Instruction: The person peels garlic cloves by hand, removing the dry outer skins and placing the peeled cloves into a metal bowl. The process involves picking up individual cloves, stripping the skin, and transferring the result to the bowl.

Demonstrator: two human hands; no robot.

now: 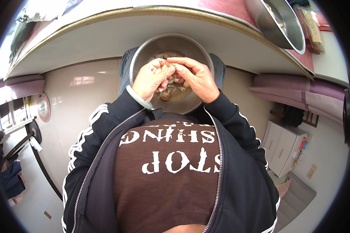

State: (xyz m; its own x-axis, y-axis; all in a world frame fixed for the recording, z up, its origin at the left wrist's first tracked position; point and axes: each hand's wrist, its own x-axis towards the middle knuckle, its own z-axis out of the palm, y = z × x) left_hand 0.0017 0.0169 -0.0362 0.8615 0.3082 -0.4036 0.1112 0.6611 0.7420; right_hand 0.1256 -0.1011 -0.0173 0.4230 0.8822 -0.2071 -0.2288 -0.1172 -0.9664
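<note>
A wide stainless steel basin [199,56] rests between my knees, below the table edge. Over it, my left hand [152,78] and my right hand [197,76] meet at the fingertips around a small garlic piece [172,65]. My left fingers curl around more of the garlic, partly hidden by the thumb. The right thumb and index finger pinch the piece from the other side. In the basin lie a brownish garlic bulb piece [164,95], pale cloves and loose papery skins. A pale bangle [138,98] circles my left wrist.
A table edge [151,12] curves across just ahead of the basin. On it, at the right, a second steel bowl [261,21] is tilted in view, beside some boxes [313,30]. Cushioned benches [283,87] flank both sides. A white cabinet [283,145] stands right.
</note>
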